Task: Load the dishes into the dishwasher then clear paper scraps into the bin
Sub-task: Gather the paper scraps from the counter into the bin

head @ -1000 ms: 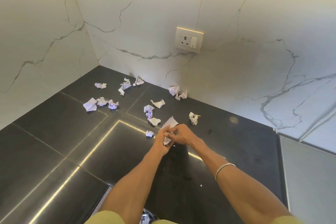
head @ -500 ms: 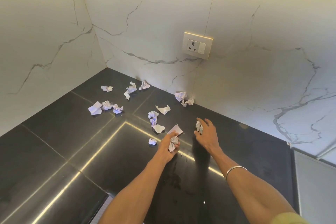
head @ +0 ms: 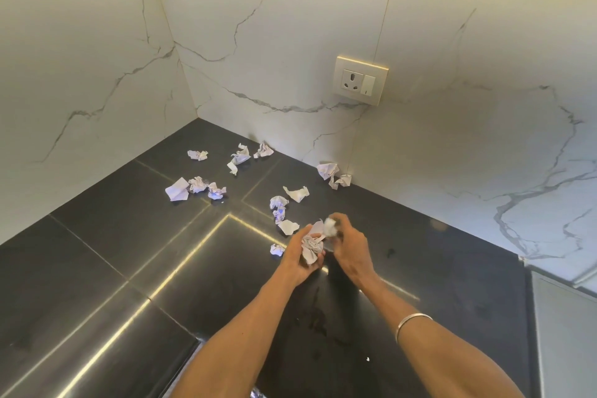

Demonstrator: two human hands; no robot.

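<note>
Right hand [head: 350, 250] moved back beside left hand [head: 298, 260], fingers pinching a paper ball [head: 329, 227]. Left closed around a paper wad [head: 311, 247], above counter [head: 97, 236]; remaining scraps [head: 239, 157] near wall.

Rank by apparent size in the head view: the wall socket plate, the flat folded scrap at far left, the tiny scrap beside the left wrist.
1. wall socket plate
2. flat folded scrap
3. tiny scrap

Apparent size only; distances from the camera differ.

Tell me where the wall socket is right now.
In the head view the wall socket sits on the marble back wall, upper right of centre, directly above two paper scraps lying against the wall's base.
</note>
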